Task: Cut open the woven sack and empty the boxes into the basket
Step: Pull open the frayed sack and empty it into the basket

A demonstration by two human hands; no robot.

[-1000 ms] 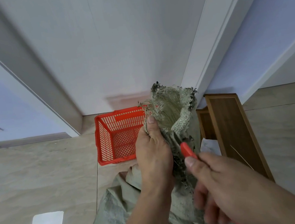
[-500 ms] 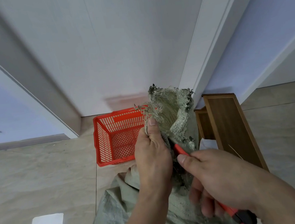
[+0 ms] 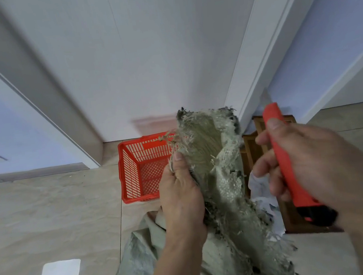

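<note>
A grey-green woven sack [image 3: 216, 169] with frayed, dirty edges rises from the floor in front of me. My left hand [image 3: 181, 196] grips its bunched top, thumb pressed on the cloth and a loose string. My right hand [image 3: 316, 162] holds a red utility knife [image 3: 286, 161] upright to the right of the sack, apart from it; its blade tip is blurred. A red plastic basket [image 3: 133, 166] stands on the floor behind the sack, with nothing visible in the part I see. No boxes show.
A white door [image 3: 142, 50] and its frame rise behind the basket. A brown wooden piece [image 3: 255, 149] stands right of the sack, with white cloth or paper [image 3: 263, 193] beside it. Beige floor tiles [image 3: 47, 211] spread to the left.
My right hand has pulled the knife out of the sack's fold and swung it up and to the right. The left hand keeps its grip on the sack top.
</note>
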